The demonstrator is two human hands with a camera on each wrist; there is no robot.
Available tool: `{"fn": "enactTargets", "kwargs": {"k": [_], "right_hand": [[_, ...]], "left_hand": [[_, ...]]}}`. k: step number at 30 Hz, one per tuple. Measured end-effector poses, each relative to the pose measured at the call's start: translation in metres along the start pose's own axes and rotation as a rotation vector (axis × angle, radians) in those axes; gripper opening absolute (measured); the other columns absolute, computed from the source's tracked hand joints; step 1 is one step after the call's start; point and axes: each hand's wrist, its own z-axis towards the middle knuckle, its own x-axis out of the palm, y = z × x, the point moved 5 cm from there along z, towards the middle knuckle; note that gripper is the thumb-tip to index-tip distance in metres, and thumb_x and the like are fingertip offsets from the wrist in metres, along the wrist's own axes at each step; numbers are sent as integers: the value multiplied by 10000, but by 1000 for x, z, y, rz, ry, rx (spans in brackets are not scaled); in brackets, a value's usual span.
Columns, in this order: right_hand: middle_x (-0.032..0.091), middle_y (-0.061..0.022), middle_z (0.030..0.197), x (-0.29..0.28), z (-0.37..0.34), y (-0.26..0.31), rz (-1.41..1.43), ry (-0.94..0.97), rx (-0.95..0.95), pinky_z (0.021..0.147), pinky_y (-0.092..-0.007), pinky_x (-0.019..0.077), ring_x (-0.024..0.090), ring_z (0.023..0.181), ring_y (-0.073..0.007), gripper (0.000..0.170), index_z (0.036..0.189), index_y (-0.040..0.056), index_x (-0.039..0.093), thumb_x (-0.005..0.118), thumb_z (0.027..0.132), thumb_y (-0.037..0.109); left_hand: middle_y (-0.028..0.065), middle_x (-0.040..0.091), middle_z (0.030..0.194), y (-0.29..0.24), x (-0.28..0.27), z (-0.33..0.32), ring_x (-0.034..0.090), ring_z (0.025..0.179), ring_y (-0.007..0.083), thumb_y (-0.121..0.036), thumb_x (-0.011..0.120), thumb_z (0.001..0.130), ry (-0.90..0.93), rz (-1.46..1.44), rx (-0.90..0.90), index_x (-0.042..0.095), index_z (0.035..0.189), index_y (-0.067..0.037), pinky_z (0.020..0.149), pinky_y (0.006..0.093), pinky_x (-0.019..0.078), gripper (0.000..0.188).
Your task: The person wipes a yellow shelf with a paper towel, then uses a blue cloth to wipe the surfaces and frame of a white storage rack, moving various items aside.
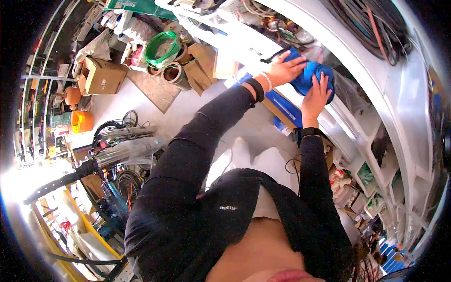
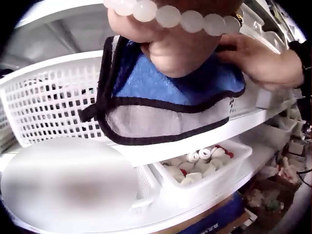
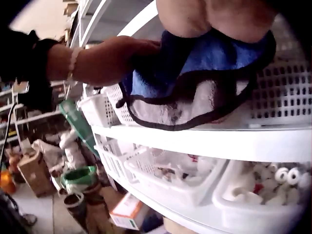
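Note:
A blue and grey cleaning cloth (image 1: 307, 75) with black edging is bunched between my two hands at the shelf. My left hand (image 1: 283, 71), wearing a white bead bracelet, holds its far side, fingers over the blue face. At the near side, my right hand (image 1: 316, 99) grips the cloth with its fingers spread over the top. In the left wrist view, the grey underside of the cloth (image 2: 156, 122) hangs below the left hand (image 2: 180, 53). The right wrist view shows the folded cloth (image 3: 209, 63) drooping in front of the shelf edge; the fingertips are partly hidden by it.
White perforated baskets (image 2: 53, 97) stand on the shelf behind the cloth. On the lower tier sits a white bin (image 2: 204, 165) of small white parts. A cardboard box (image 1: 104, 76), a green coil (image 1: 162, 49) and brown pots stand on the floor to the left.

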Motion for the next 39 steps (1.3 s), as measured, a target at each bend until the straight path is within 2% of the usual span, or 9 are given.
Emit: {"fn": "enactTargets", "kwargs": {"k": [4,6,18,23,28,32,33,37,39], "right_hand": [[453,-139,1441,21,35,52,307,-101,-38,1086,-612,248,351,1382,-369,414,1316,84,531,504,905,32],[433,-142,1454,48,47,81,-45,46,-83,1036,-632,304,378,1366,-354,426,1329,89,517,509,904,62],[448,-184,1429,118,102,178,-128,165,-182,965,-538,417,437,1326,-350,427,1282,31,523,547,872,149],[492,-196,1379,136,126,212,-6,169,-200,963,-509,430,481,1270,-374,415,1244,21,549,557,833,71],[564,-202,1297,80,145,214,267,166,-114,1004,-415,426,554,1169,-361,232,1115,-35,619,497,932,39],[540,-247,1304,2,166,225,-120,-485,-230,936,-472,469,548,1167,-417,296,1200,52,574,531,921,-36],[511,-212,1349,-3,180,231,-107,-568,-231,1024,-525,384,482,1249,-402,307,1249,51,572,522,947,63],[417,-162,1447,55,229,252,-430,-106,99,1053,-627,272,341,1359,-402,516,1416,137,438,554,915,184],[397,-175,1454,72,246,287,-386,-92,39,1035,-630,296,368,1333,-404,598,1438,182,415,603,886,315]], "left_hand": [[-25,409,1500,61,-25,-30,322,1419,143,-207,556,827,6,-9,-210,546,1344,-194,1128,523,226,517],[-27,386,1514,99,-12,-53,332,1415,146,-208,532,842,180,-128,-362,459,1423,-215,1112,534,265,585],[-1,435,1459,200,17,-95,350,1398,195,-197,520,851,17,-294,-375,485,1338,-203,1107,468,269,488],[63,429,1449,243,5,-107,329,1406,241,-180,519,854,179,-363,-368,469,1341,-91,1096,418,347,498],[96,673,1057,276,-61,-80,647,994,298,-41,599,693,-116,-776,-396,670,983,-54,881,421,510,299],[42,637,1202,313,-151,-31,582,1175,214,-137,576,791,-453,-633,-72,661,1096,-138,971,417,442,316],[18,607,1257,318,-153,-21,540,1230,198,-154,561,815,-437,-563,-14,639,1146,-171,1004,422,411,341],[-3,503,1410,365,-92,-13,441,1337,185,-180,515,878,-110,-379,24,518,1330,-235,1090,457,342,455],[11,492,1421,405,-67,-32,435,1343,202,-184,504,891,-27,-389,-28,500,1350,-227,1096,469,338,462]]}}
